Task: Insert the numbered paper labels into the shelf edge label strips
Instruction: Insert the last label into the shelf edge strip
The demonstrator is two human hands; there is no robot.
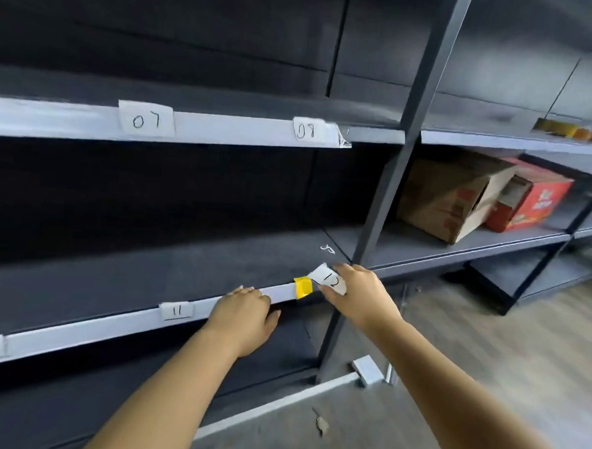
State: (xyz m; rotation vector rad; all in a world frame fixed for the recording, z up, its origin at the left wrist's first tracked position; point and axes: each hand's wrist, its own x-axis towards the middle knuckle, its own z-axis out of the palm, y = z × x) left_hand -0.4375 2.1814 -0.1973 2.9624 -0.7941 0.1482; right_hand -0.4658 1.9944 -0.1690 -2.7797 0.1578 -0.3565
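nearest the camera, two bare forearms reach forward and down to the front edge of the lower shelf [147, 278]. the left hand [245, 312] lies over that edge, fingers fairly straight on top of the white label strip [87, 328] and thumb tucked below it, apparently to steady the strip and hold it flat while the other hand works. just to its right, the right hand [356, 296] pinches the paper label marked 12 [331, 279] between thumb and fingers, holding it tilted and slightly crumpled at the strip's right end, beside a piece of yellow tape [302, 287] that wraps the strip there (probably a patch or an end stop, though i cannot tell which). the label is not yet seated; it stands partly above the strip, so my judgement is that it is being angled to slide in from the end or the top lip. further left on the same strip the label 11 [177, 311] sits flat in place. on the upper shelf strip [231, 130], labels 07 [146, 119] and 08 [306, 131] are already in, with a bit of clear film [343, 139] peeling at the strip's right end. beyond the grey upright post [405, 134], a brown cardboard box [450, 198] and a red box [532, 199] rest on the neighbouring shelf.
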